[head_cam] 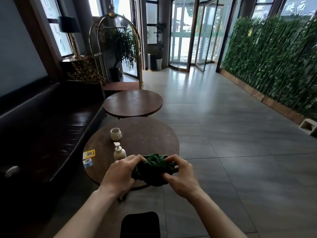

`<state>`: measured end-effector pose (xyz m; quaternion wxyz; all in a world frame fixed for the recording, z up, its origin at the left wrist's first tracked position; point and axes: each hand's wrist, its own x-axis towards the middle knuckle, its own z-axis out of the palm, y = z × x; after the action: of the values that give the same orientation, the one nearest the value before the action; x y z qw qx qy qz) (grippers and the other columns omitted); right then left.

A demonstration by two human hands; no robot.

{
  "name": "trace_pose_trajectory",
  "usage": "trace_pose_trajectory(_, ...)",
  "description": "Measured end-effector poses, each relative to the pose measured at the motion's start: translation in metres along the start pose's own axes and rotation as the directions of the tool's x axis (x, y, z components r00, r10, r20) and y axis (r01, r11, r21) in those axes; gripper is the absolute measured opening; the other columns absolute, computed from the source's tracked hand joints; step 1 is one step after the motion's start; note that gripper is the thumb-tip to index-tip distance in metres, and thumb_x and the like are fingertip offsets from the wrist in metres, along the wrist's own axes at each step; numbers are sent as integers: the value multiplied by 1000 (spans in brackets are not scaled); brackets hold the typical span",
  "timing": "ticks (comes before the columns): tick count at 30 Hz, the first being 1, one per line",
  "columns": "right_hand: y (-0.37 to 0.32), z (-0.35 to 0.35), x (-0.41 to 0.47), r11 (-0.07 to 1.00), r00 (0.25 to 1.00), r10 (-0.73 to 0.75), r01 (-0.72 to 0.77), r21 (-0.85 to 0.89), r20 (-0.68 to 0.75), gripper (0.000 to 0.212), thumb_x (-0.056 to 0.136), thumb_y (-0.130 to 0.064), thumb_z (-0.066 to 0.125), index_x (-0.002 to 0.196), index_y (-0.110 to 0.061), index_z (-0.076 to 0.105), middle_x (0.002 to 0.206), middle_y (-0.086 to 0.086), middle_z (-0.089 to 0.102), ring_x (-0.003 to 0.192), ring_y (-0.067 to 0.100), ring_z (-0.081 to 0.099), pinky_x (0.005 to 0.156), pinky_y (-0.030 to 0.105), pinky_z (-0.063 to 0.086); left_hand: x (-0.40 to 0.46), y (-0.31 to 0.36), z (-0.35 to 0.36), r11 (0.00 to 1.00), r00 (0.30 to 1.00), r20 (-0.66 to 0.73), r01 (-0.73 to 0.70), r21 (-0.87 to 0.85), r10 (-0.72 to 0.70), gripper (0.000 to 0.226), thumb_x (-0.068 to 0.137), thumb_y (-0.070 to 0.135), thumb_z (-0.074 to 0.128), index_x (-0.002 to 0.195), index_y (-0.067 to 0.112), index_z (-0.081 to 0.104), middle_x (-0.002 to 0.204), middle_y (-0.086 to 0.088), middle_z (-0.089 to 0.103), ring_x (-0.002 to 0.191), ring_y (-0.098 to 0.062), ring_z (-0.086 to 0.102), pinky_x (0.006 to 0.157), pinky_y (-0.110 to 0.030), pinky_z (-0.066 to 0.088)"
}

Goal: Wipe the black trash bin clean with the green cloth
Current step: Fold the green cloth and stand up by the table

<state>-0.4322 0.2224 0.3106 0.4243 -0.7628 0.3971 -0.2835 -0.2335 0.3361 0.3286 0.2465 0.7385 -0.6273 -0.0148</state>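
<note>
A bunched dark green cloth (153, 169) hangs between both hands, above the near edge of a round brown table (151, 134). My left hand (120, 174) grips its left side and my right hand (180, 174) pinches its right side. On the floor between my forearms, close to me, sits a black rounded box (139, 224) that looks like the black trash bin seen from above. Its sides are hidden.
The table carries a white pump bottle (119, 152), a white cup (116, 133) and small cards (88, 154). A second round table (133, 103) stands behind it, a dark bench (42, 121) to the left, and a luggage cart (118, 54) beyond. A plant wall (274, 66) lines the tiled floor's right side.
</note>
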Motion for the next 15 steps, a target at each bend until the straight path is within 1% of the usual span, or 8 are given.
trace_pose_trajectory(3,9,13,21,1000,1000,-2,1,-30,-18,30,76,-18,83,101,-31,72,95,-12,74,86,2,68,77,23,58,16,-20,13,1000,1000,21,20,21,-20,47,76,22,67,114,47,55,105,24,64,92,-10,68,76,-38,56)
trace_pose_trajectory(4,10,16,23,999,1000,-12,11,-45,-19,29,76,-18,82,101,-30,73,97,-13,74,88,2,67,79,23,58,16,-23,14,999,999,30,23,31,-24,48,76,21,68,114,47,55,105,24,64,93,-11,69,76,-38,56)
trace_pose_trajectory(6,16,26,37,995,999,-40,38,-88,-19,29,76,-18,81,102,-28,72,100,-14,73,91,2,67,82,21,56,27,-38,23,999,998,51,21,43,-23,48,76,19,69,114,45,55,103,22,64,92,-11,69,75,-37,56)
trace_pose_trajectory(9,22,43,67,981,998,-49,42,-190,-33,28,78,-20,79,103,-28,71,102,-14,68,93,3,63,80,14,51,53,-65,34,997,998,65,2,79,-7,47,75,18,69,114,42,58,99,18,65,90,-14,68,70,-33,54)
trace_pose_trajectory(10,25,53,86,974,998,-50,40,-224,-36,28,78,-20,79,104,-28,71,103,-14,66,93,4,63,81,16,52,66,-81,40,997,997,74,-7,82,1,46,74,18,69,113,41,60,97,17,65,87,-15,68,69,-32,52)
trace_pose_trajectory(13,26,65,112,947,998,-52,42,-320,-25,30,81,-18,75,107,-29,68,103,-14,61,93,9,64,81,29,58,92,-100,50,990,995,88,-55,133,43,43,67,15,78,105,32,68,86,13,67,75,-16,68,64,-30,51)
trace_pose_trajectory(15,28,79,135,918,997,-70,58,-392,-17,31,83,-18,73,111,-30,66,104,-13,60,92,13,65,80,33,58,112,-119,60,981,991,106,-98,167,81,47,59,11,83,101,28,70,79,11,67,70,-16,68,62,-30,53)
